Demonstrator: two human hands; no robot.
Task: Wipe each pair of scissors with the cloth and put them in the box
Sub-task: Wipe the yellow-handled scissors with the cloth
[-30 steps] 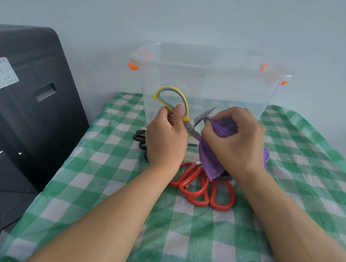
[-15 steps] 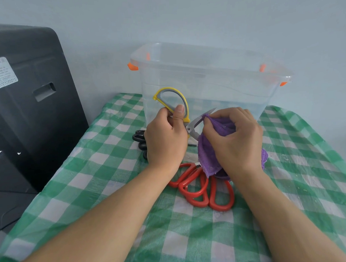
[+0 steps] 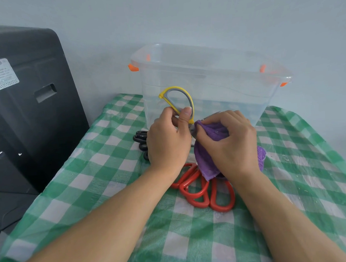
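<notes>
Cloth (image 3: 212, 137) now covers yellow-handled scissors' (image 3: 183, 99) blades completely.

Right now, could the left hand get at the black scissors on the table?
Probably yes, once freed: the black scissors lie just beside the left hand, nothing covering their handles. But that hand currently grips the yellow scissors, so it would have to let go first.

Soft, even daylight is being cast across the frame; shadows are being kept faint; edges are being bowed by wide-angle distortion; slight softness is being shown throughout.
</notes>
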